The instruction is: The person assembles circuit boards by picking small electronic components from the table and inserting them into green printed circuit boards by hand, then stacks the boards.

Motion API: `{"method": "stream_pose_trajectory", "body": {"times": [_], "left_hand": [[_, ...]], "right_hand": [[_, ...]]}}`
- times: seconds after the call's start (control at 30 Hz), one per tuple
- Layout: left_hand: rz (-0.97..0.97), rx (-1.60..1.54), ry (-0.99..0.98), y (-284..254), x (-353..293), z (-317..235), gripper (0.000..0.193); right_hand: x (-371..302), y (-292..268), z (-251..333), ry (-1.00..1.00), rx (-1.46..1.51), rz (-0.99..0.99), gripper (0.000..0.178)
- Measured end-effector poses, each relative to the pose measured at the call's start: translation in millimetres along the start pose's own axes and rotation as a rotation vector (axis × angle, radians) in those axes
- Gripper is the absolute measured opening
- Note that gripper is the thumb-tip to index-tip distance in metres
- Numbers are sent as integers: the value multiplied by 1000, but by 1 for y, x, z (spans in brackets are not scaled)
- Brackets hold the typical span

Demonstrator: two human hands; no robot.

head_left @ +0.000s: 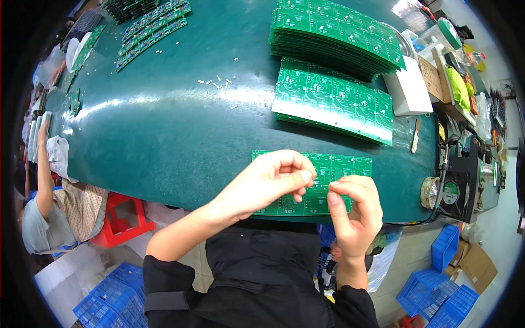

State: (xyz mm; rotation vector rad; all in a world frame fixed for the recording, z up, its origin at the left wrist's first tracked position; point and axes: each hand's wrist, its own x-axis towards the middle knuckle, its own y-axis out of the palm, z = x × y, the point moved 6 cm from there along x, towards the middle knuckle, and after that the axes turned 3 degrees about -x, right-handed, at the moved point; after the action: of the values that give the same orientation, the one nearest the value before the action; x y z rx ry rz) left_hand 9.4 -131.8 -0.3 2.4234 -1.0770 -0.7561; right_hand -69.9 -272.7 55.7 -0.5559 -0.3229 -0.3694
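A green circuit board panel [358, 165] lies flat at the table's near edge, partly covered by my hands. Over its middle, my left hand [273, 177] has its thumb and forefinger pinched together with the other fingers curled. Facing it, my right hand [358, 210] also pinches thumb against forefinger, above the panel's right half. A narrow gap separates the two sets of fingertips. Anything between them is too small to make out. Just beyond the panel sits a short stack of similar green panels [333, 101].
A taller stack of green panels [339, 33] stands behind. Small pale pieces [221, 83] are scattered mid-table. Populated boards [153, 27] lie far left. A white box [407, 90] and a black fan unit [459, 191] stand right. Another person [46, 202] sits left, near a red stool [123, 221].
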Motion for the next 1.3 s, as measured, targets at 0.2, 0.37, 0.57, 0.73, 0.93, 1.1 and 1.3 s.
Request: {"method": "stream_pose_trajectory", "body": {"times": [0.2,0.37,0.57,0.73,0.93,1.1,1.3], "left_hand": [[45,-18,11,18,2,14,17],[29,-14,92,26,3,18,22],[8,63,99,31,3,19,22],[-48,204,152,17,-4,6,18],[-127,275,150,2,-19,5,18],[-149,260,115,1,-24,12,20],[-133,263,132,-2,-25,15,15]], "right_hand": [[-1,1,3,-87,-103,66,23],[-8,-8,-11,50,-12,89,19],[-19,-20,-45,378,443,105,14],[-28,-36,-69,556,668,29,12],[-17,-60,-77,298,-32,-53,8],[-24,-57,-87,219,-283,-12,7],[-23,-57,-84,216,-308,3,7]]}}
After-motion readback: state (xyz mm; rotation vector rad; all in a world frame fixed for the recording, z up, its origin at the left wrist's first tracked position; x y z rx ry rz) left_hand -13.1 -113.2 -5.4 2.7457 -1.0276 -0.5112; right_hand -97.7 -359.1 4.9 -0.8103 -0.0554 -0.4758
